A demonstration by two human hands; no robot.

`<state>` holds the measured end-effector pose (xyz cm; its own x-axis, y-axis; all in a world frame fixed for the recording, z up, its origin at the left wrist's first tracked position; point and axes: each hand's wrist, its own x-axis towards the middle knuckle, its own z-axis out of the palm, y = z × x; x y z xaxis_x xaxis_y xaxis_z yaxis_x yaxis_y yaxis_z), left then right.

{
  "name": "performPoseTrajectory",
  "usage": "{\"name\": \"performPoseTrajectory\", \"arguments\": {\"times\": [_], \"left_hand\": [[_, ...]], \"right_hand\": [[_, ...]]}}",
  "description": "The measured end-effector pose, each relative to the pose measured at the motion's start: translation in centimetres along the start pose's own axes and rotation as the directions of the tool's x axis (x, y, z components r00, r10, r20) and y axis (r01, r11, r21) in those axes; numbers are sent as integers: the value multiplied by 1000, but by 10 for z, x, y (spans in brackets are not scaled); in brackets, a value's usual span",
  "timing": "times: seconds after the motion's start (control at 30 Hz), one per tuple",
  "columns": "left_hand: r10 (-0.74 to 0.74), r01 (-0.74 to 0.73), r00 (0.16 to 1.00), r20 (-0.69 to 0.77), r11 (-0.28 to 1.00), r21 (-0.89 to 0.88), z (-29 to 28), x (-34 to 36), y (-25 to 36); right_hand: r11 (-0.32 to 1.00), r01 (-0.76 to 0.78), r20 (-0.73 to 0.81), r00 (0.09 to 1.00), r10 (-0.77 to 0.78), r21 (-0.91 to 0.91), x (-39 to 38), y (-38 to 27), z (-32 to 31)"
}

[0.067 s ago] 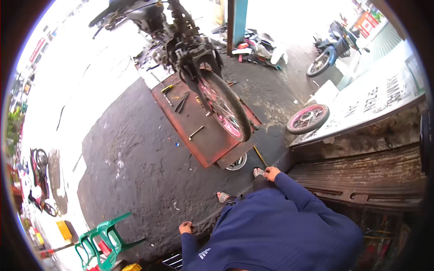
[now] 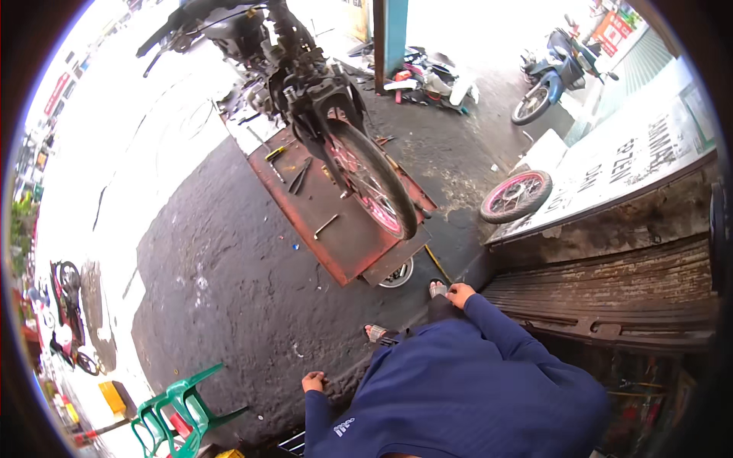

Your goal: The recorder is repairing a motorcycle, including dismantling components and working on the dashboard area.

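At eleven o'clock from the right hand (image 2: 460,295), I see the bike (image 2: 301,80) on the platform (image 2: 359,248), long axis running eleven to five. The left hand (image 2: 313,382) lies farther off. Both look curled; I cannot tell whether either holds anything.

The dark motorcycle (image 2: 294,91) — partly stripped, its mechanical parts bared — stood on a worn red platform (image 2: 305,214), its pink-rimmed front wheel (image 2: 386,172) fitted and facing the near end.

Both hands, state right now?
Left hand: loosely curled, nothing visibly held.
Right hand: partly curled; can't tell whether it holds anything.
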<state>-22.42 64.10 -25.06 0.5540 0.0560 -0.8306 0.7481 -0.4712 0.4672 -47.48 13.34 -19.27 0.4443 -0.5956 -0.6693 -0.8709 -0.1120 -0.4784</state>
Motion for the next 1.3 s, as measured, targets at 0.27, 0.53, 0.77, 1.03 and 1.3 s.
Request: {"name": "performPoseTrajectory", "arguments": {"times": [0.27, 0.53, 0.77, 1.03, 1.3], "left_hand": [[110, -388, 876, 470, 741, 549, 225, -39, 127], [384, -689, 721, 577, 308, 656, 466, -115, 187], [375, -731, 682, 628, 322, 601, 573, -91, 239], [25, -578, 809, 587, 211, 788, 661, 1, 307], [287, -520, 854, 434, 485, 703, 770, 42, 593]], "right_hand": [[872, -276, -95, 936, 340, 405, -16, 187, -31], [628, -367, 46, 884, 466, 686, 24, 277, -140], [482, -486, 255, 847, 467, 729, 150, 248, -238], [613, -473, 157, 854, 497, 633, 339, 221, -383], [893, -314, -103, 926, 363, 321, 501, 175, -503]]}}
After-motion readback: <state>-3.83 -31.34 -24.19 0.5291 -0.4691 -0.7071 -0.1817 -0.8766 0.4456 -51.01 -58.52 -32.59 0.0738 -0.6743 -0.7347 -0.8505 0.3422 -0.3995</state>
